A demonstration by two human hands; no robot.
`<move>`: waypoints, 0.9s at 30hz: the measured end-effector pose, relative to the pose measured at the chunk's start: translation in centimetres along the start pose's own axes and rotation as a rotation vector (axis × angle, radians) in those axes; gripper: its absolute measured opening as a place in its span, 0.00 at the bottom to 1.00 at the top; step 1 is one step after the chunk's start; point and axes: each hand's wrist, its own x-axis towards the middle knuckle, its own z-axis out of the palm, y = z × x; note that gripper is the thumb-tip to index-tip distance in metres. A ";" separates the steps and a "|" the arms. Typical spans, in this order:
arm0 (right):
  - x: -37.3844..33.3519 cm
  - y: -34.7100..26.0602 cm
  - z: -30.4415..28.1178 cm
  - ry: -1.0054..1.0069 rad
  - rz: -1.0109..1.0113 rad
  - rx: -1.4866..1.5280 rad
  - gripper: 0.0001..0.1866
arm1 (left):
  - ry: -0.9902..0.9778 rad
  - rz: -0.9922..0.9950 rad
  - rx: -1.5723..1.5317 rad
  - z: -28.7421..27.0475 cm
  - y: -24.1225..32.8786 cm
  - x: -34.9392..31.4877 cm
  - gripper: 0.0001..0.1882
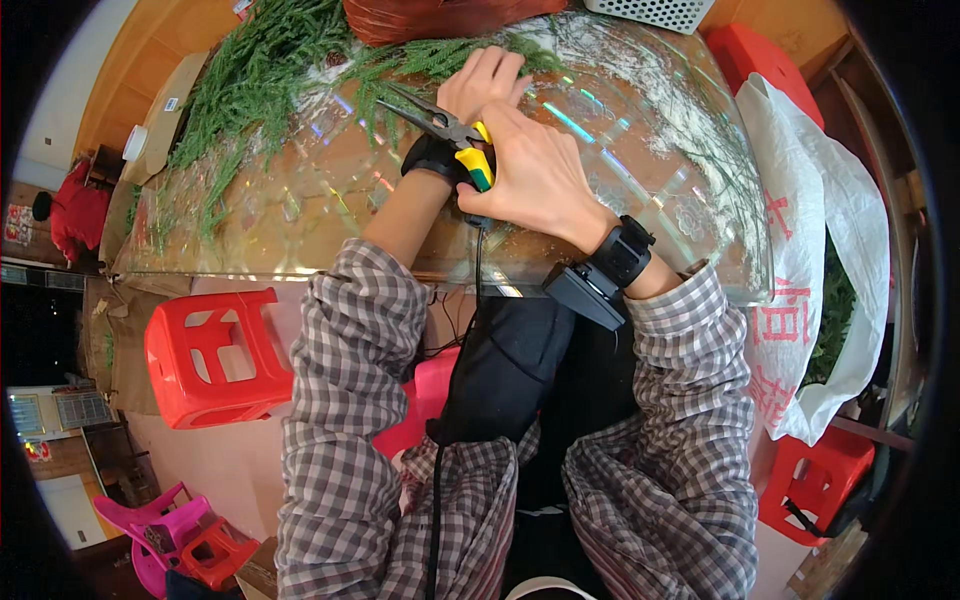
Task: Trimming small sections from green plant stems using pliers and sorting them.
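Observation:
My right hand (548,165) is closed round a pair of needle-nose pliers (476,164) with yellow and green handles. Their metal jaws point to the upper left, a little apart, above my left wrist. Just beyond the pliers, my left hand (482,82) is low over the table with its fingers curled. What those fingers hold, if anything, is hidden. Green artificial pine sprigs (415,62) lie right beside the left hand. A larger heap of the same greenery (262,85) covers the table's far left.
The table (330,235) has a clear patterned cover with white powder (690,120) on its right. A red bag (440,18) and white basket (655,10) stand at the back. Red stools (170,360) and a white woven sack (790,170) flank it. A person in red (80,212) is far left.

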 end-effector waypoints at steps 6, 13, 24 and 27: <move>0.0 0.2 0.2 0.007 0.009 0.000 0.23 | -0.033 0.170 0.046 -0.2 -0.1 0.7 0.11; -0.3 1.2 -0.1 0.142 -0.152 0.189 0.22 | 0.159 -0.078 -0.122 0.0 -1.0 0.4 0.11; 1.3 4.5 -3.1 0.308 0.063 0.179 0.19 | 0.070 -0.510 -0.726 -3.3 -3.1 0.4 0.08; 1.4 4.8 -4.0 0.335 0.163 0.152 0.18 | 0.099 -0.534 -0.913 -3.7 -3.9 0.3 0.08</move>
